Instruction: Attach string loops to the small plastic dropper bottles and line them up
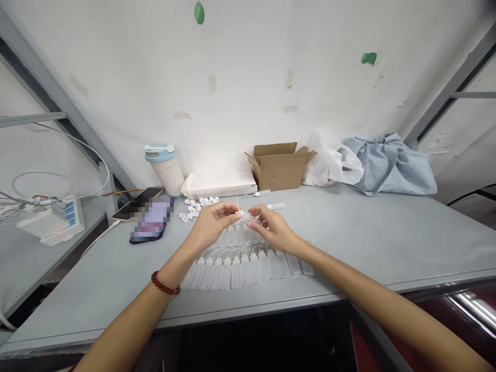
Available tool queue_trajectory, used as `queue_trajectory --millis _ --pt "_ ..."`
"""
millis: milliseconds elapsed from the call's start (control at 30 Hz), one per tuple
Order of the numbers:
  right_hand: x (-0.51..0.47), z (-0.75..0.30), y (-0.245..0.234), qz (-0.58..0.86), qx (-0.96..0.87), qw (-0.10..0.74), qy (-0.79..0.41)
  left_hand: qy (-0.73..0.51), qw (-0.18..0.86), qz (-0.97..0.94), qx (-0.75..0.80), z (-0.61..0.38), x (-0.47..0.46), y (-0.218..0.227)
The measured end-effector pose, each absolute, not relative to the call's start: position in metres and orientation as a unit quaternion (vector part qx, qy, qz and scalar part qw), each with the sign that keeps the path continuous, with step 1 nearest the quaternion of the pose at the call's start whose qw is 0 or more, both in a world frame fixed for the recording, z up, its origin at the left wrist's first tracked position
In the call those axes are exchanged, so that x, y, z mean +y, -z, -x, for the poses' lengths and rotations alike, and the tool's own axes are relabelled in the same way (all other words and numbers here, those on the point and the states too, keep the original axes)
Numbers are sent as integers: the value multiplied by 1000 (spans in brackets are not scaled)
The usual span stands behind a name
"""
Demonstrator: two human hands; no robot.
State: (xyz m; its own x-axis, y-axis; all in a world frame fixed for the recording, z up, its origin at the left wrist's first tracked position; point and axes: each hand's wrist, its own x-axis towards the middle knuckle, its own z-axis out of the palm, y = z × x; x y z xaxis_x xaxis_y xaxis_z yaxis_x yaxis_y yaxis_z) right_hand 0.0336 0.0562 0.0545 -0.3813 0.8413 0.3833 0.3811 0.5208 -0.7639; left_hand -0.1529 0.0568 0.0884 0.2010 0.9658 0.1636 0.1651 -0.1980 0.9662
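Mid-frame, I see left hand point(212, 223) and right hand point(277, 228), fingers pinched on the small bottle point(251, 219), likely to hold it steady.

Grey table point(387, 237), bottles point(245, 272), white caps point(194, 208), cardboard box point(281, 173)

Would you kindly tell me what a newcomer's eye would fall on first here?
Probably the bare left hand and right hand, together holding a translucent plastic bottle at the centre. Below them, similar bottles line the grey table; behind stands an open brown cardboard box.
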Motion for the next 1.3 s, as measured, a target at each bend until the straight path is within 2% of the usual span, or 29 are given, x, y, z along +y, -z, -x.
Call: queue_trajectory --millis 200,333,667,800,1033,1167,1300 --pt "61 -39 -58 393 -786 419 -228 -412 453 -640 464 154 58 -87" --pt "59 -41 -64 406 -756 409 -310 -402 466 -644 454 152 57 -88" --pt "58 -41 -67 380 -622 357 -585 -422 406 -680 441 150 51 -86" --pt "60 -41 -66 367 -608 355 -608 -421 413 -672 448 151 53 -87" --pt "58 -41 -71 351 -620 396 -579 -346 512 -647 446 152 56 -83" --pt "59 -42 -70 354 -635 387 -567 -320 451 -707 441 153 53 -85" --pt "61 -44 -67 355 -655 374 -552 -331 276 -801 416 153 50 -85"
